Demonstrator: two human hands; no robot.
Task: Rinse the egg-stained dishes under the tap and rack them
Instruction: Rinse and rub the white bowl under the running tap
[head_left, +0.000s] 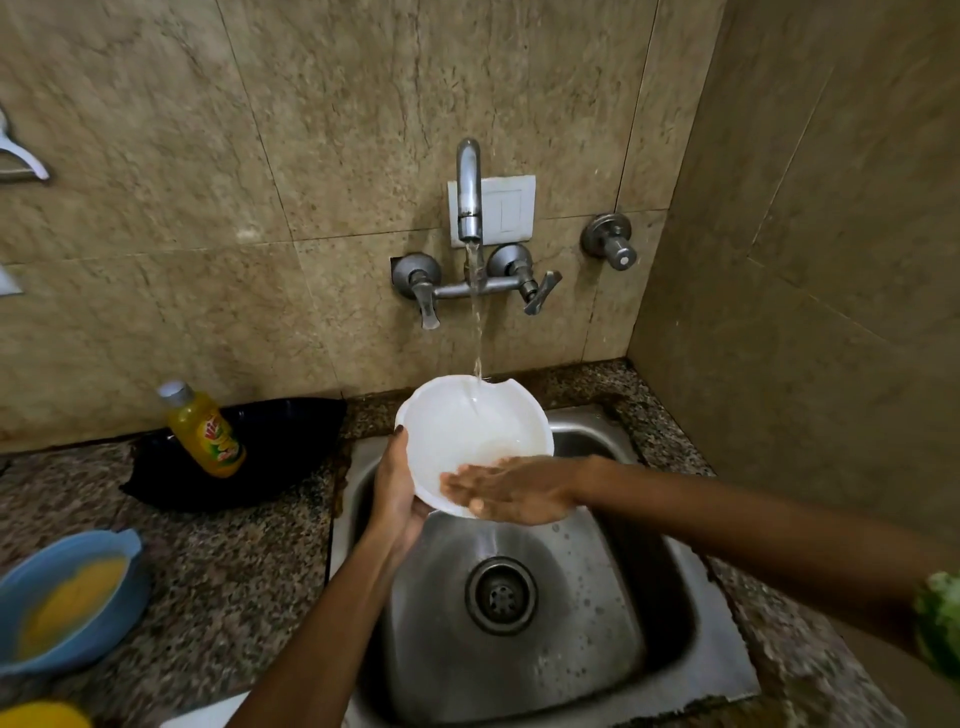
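Both hands (400, 499) partly hide the white bowl's (467, 431) near rim.

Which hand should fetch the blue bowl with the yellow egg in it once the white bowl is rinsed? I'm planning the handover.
Left, probably. The blue bowl sits on the counter left of the sink, on the side of the left hand, which grips the white bowl. The right hand would have to cross the body.

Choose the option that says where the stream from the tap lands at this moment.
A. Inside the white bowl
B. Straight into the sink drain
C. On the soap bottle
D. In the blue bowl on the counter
A: the water from the tap falls inside the white bowl, which the left hand holds over the sink while the right hand rubs its inside.
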